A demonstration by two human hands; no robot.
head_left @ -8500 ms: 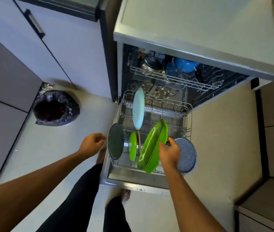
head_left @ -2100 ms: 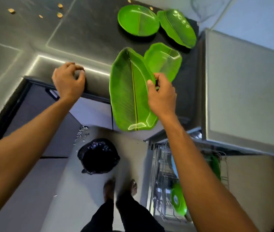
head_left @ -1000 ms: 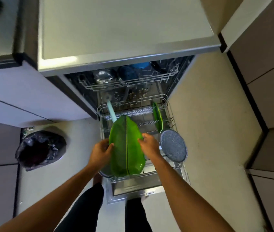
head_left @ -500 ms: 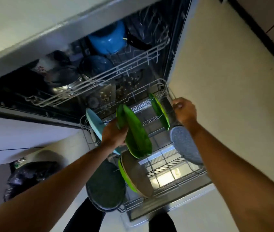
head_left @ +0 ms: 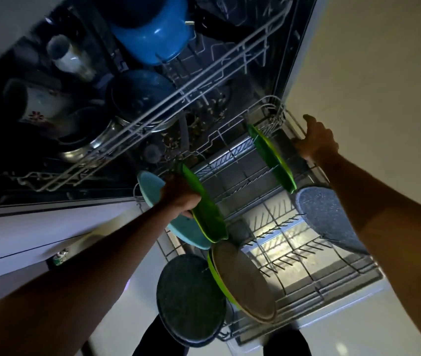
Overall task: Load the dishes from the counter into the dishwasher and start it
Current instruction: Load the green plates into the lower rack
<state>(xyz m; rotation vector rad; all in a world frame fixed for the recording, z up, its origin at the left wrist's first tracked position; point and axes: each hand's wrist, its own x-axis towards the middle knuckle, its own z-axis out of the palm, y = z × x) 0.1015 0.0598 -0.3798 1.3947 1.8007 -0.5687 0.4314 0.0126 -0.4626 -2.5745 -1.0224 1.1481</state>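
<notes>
My left hand point(head_left: 181, 195) grips a long green leaf-shaped plate point(head_left: 205, 209) on edge in the pulled-out lower rack point(head_left: 314, 283) of the open dishwasher. The plate stands right beside a light blue plate point(head_left: 152, 187). My right hand point(head_left: 316, 140) holds the far right rim of the rack. Another green plate point(head_left: 271, 158) stands upright at the rack's back right. In front stand a green-edged round plate point(head_left: 245, 281) and two dark speckled plates point(head_left: 190, 296), point(head_left: 325, 217).
The upper rack point(head_left: 168, 109) holds a blue pot point(head_left: 152, 29), a dark bowl point(head_left: 137, 93), a flowered mug point(head_left: 37, 104), a glass and a steel vessel. Pale floor lies to the right. White cabinet fronts point(head_left: 37, 235) run along the left.
The green leaf plate has gone lower into the rack beside the blue plate, still in my left hand. My right hand stays at the rack's right rim. The view has moved closer.
</notes>
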